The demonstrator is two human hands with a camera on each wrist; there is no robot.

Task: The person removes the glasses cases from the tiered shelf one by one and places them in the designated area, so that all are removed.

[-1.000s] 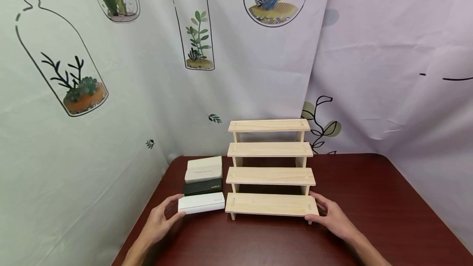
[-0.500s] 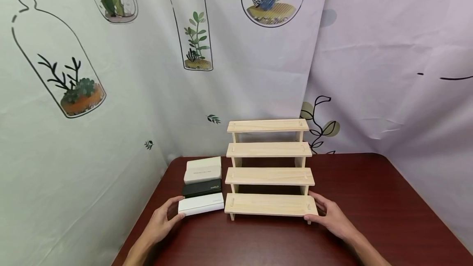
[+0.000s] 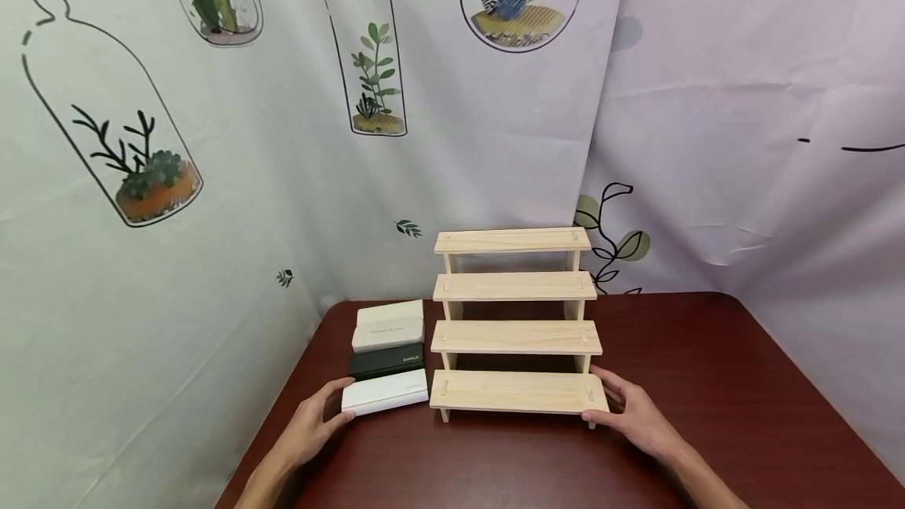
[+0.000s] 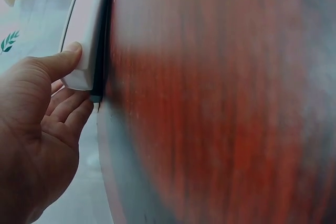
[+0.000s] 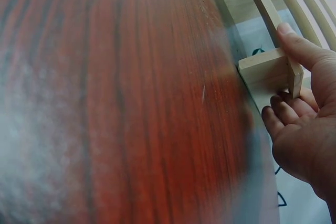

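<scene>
My left hand [image 3: 308, 424] grips the left end of a white glasses case [image 3: 385, 393], thumb on its front edge and fingers round the end. In the left wrist view the thumb [image 4: 73, 51] presses the case's outer face. At the right, my right hand [image 3: 636, 415] holds the right end of the lowest board of a four-tier wooden display rack [image 3: 519, 391]. Its thumb [image 5: 287, 31] lies on the board's front edge in the right wrist view, with the other fingers curled behind the end. The case lies just left of the rack, roughly level with the lowest board.
Behind the white case lie a black glasses case [image 3: 386, 361] and, farther back, a cream case [image 3: 389, 324]. All stand on a dark red wooden table [image 3: 467, 462]. A printed cloth [image 3: 283, 140] hangs behind and beside the table.
The white case and my left hand have shifted slightly toward me. My right hand keeps its place on the rack, and the view has turned a little.
</scene>
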